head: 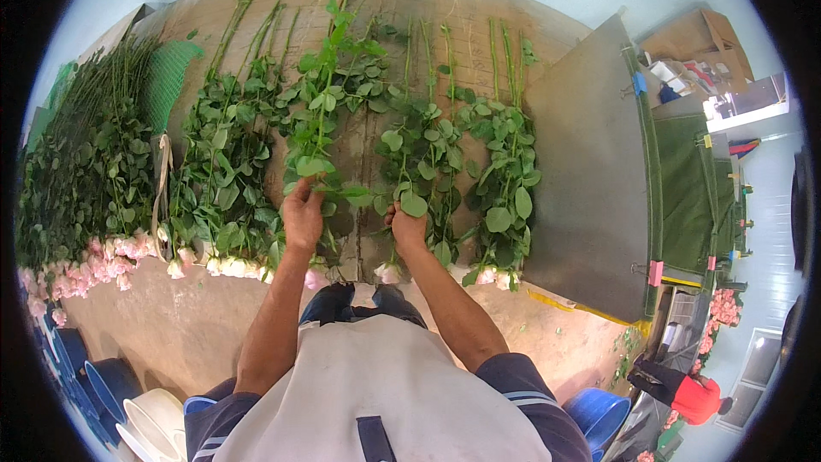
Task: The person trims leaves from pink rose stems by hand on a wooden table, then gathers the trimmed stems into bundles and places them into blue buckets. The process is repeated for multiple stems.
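My left hand (303, 217) pinches a leafy rose stem (322, 109), its bright green leaves reaching up the table away from me. A pink rose head (315, 278) shows below that wrist, at the table's near edge. My right hand (408, 229) has its fingers closed on another rose stem, partly covered by a broad leaf (414, 203). Below it hangs a pale rose head (387, 273). To the right lie rose stems (503, 167) with cream heads at the near edge; more leafy rose stems (221, 160) lie left of my left hand.
A dense pile of pink roses (96, 160) fills the far left, by green netting (172, 80). An upright grey panel (584, 167) bounds the right side. Blue tubs (596, 420) and white tubs (154, 420) stand on the floor. A person in red (696, 400) is at the right.
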Available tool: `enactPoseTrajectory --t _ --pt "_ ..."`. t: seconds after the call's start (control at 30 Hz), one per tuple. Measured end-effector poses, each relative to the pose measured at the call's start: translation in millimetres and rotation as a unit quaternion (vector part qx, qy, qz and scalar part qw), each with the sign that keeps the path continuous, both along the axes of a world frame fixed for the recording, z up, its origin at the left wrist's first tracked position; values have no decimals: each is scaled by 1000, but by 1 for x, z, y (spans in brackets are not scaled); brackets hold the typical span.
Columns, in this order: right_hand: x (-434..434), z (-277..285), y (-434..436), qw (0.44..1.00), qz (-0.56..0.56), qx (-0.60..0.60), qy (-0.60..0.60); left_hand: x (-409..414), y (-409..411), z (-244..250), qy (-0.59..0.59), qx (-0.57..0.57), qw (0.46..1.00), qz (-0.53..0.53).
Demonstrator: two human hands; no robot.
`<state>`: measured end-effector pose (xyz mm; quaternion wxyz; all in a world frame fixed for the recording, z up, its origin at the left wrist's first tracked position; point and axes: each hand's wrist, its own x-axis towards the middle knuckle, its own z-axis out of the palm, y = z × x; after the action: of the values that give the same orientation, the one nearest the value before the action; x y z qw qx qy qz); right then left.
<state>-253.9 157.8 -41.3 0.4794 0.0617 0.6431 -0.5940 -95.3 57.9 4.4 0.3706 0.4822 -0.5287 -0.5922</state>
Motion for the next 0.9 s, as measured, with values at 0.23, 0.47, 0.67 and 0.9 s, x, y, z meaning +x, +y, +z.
enactPoseTrajectory --t 0.23,0.47,0.67,0.9 --pt "-12 -1 15 993 93 34 64 -32 27 -15 52 43 998 -13" --pt "-17 31 16 783 239 130 560 -40 18 -30 22 116 992 -43" --pt "2 71 -8 892 220 -52 391 -6 -1 11 -159 30 979 -125" --pt "19 65 -61 936 237 -75 250 5 0 28 -204 -103 962 -148"
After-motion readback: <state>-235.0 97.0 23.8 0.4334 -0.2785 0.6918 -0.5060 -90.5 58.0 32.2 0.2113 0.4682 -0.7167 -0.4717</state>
